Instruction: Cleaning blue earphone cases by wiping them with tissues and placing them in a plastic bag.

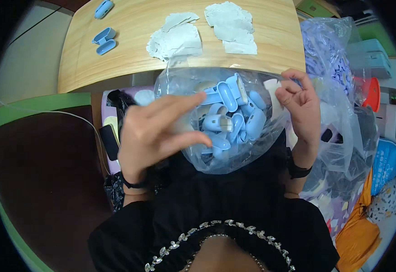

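Note:
A clear plastic bag (pixel 225 167) lies open on my lap, against the table's near edge. Inside are several light blue earbud case covers (pixel 255 123), some with their lids flipped back. My left hand (pixel 155 129) hovers over the bag's left side, thumb and forefinger spread apart, with nothing seen between them. At the bag's right edge, the thumb and fingers of my right hand (pixel 301 102) pinch a small white strip of paper (pixel 274 96). Whether those fingers also hold the bag's rim cannot be made out.
On the wooden table (pixel 134 22) lie two torn white paper sheets, a closed blue cover (pixel 103 9) and an opened blue cover (pixel 104 41). A large bag of purple pieces (pixel 325 54) stands at the right. A dark phone (pixel 109 141) with a white cable lies at the left.

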Demonstrator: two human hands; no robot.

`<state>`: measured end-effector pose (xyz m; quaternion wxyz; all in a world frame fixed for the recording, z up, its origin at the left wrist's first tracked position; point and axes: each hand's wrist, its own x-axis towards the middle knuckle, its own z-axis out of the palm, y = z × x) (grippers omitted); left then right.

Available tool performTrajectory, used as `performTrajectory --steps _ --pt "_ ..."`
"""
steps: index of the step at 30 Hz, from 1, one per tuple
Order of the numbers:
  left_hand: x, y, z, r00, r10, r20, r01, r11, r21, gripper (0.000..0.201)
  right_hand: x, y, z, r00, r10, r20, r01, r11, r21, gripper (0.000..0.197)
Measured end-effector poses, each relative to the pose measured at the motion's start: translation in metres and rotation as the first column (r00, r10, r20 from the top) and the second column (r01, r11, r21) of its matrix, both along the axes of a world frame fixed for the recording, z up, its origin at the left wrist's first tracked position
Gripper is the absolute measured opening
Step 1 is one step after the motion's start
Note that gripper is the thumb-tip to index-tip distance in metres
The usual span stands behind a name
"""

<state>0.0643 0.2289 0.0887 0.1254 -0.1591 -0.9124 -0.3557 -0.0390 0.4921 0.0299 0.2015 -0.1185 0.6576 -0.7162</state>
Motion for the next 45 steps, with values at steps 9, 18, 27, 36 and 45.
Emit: performTrajectory --steps 9,18,27,36,45 --pt "-0.057 -0.151 -0.062 0.602 0.786 -0.142 -0.765 0.619 0.177 0.035 0.009 0.026 -0.020 0.963 0.045 0.265 -0.010 0.991 -0.132 0.019" --pt "-0.094 -0.251 -0.119 0.588 0.799 0.128 -0.792 0.535 0.295 0.055 0.002 0.006 -0.026 0.983 -0.029 -0.182 0.049 0.993 0.104 0.020" --pt "-0.082 -0.225 -0.096 0.725 0.645 0.244 -0.689 0.686 0.234 0.049 -0.048 0.007 -0.022 0.967 -0.109 0.232 0.141 0.982 -0.129 0.024" --pt "-0.030 -0.051 -0.011 0.966 0.243 0.092 -0.249 0.767 0.592 0.047 -0.048 -0.010 -0.017 0.895 0.237 0.378 0.056 0.781 -0.622 0.027" --pt "-0.036 0.003 -0.007 0.973 0.002 0.231 -0.170 0.683 0.710 0.043 -0.013 -0.038 0.037 0.980 0.197 -0.033 -0.200 0.971 -0.130 0.026"
